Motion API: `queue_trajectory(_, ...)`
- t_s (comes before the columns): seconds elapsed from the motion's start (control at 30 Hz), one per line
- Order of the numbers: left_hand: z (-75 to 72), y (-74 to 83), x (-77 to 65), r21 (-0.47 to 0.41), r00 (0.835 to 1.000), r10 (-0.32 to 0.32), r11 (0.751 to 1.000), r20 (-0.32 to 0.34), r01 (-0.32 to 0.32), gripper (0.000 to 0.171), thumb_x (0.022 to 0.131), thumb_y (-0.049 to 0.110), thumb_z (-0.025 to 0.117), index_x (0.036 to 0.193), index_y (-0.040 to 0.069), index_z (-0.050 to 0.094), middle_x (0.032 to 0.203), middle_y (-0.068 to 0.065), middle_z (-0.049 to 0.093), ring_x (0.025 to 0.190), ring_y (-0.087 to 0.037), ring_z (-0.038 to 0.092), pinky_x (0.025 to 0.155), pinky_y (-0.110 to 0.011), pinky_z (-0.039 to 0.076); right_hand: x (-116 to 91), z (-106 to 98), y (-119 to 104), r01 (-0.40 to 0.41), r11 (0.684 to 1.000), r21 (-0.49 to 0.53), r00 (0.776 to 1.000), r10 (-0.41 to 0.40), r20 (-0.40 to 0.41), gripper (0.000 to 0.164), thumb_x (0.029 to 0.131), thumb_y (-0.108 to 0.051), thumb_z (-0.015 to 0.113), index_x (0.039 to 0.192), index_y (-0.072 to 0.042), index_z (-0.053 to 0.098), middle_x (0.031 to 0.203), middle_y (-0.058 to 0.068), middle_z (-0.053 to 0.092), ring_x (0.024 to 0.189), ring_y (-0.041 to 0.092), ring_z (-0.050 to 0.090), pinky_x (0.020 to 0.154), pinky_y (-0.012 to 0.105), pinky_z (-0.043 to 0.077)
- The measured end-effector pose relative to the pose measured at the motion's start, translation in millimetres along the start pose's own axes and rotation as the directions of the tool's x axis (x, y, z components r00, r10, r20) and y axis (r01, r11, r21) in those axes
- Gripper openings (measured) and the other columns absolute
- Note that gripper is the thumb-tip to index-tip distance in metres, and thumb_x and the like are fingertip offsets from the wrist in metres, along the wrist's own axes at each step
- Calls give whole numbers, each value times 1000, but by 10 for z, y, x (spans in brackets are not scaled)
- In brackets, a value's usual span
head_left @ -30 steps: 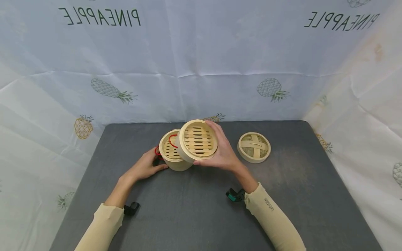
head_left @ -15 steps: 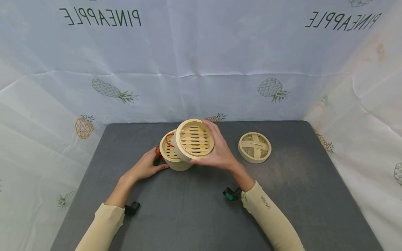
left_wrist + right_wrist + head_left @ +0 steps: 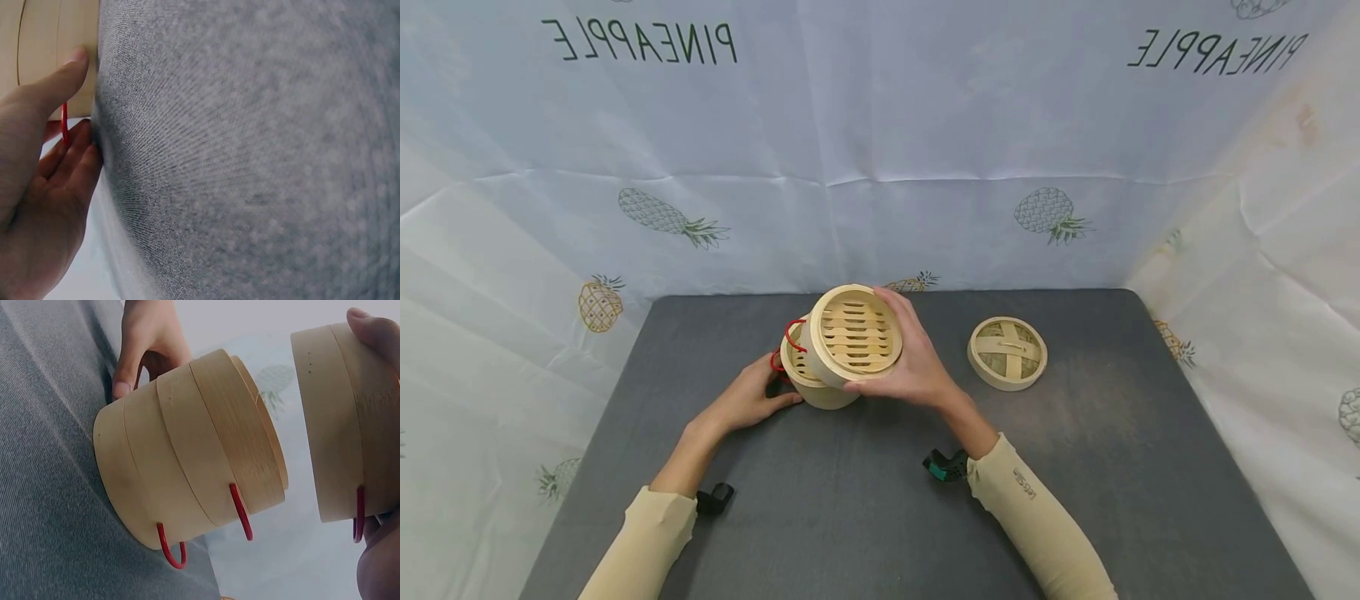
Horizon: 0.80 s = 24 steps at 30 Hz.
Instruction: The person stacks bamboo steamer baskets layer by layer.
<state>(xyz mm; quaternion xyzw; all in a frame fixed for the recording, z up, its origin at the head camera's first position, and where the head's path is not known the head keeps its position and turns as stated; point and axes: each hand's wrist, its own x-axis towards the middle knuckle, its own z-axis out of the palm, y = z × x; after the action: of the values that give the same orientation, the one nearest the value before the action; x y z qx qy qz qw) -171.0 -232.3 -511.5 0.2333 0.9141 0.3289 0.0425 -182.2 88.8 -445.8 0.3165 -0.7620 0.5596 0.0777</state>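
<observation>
Bamboo steamer basket [image 3: 860, 335] held up over the steamer stack [image 3: 826, 397], gap still there

Held basket: has slid left over the last second, overlapping more of the stack in the head view; tilt about the same. Looks like near-alignment, but not seated: right wrist view shows clear space between the two. Pale bamboo, round, slatted face tipped toward the head camera, red loop handle [image 3: 360, 509] on the side. Can't tell whether the slatted face is its top or underside.

Right hand [image 3: 912, 358]: thumb and fingers gripping the basket by its right side.

Stack: two tiers on the dark gray table [image 3: 850, 517], red loop on each, slatted top mostly hidden in head view.

Left hand [image 3: 747, 400]: unmoved, curved round the stack's left side, thumb on the wall, fingers by a red loop; firmness can't be told.

Lid [image 3: 1009, 353]: crossed bands, on the table to the right, apart, unmoved.

Behind: pineapple-print cloth [image 3: 880, 108].
</observation>
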Motion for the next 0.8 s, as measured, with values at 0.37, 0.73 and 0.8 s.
queue_trajectory(0.37,10,-13,-4,-15,1000,12,1000,0,-12,78,94,15,87,161,5,48,142,-17,65,129,-34,69,108,-55,57,59,106,15,-32,999,-14,999,32,-21,137,66,-91,80,170,-16,32,173,13,33,157,34,41,124,65,42)
queue_trajectory(0.73,7,-3,-6,-22,1000,0,1000,-1,0,75,95,15,86,159,4,49,144,-18,65,130,-36,68,109,-56,57,71,135,41,-25,999,-23,1000,25,-13,133,67,-89,81,170,-20,32,174,10,33,155,33,43,122,65,43)
queue_trajectory(0.8,5,-2,-8,-19,1000,-7,1000,4,7,75,95,16,86,160,5,49,144,-18,64,131,-36,67,110,-57,56,77,141,40,-31,999,-24,999,31,-11,134,66,-90,80,170,-20,32,174,10,33,155,33,43,122,65,43)
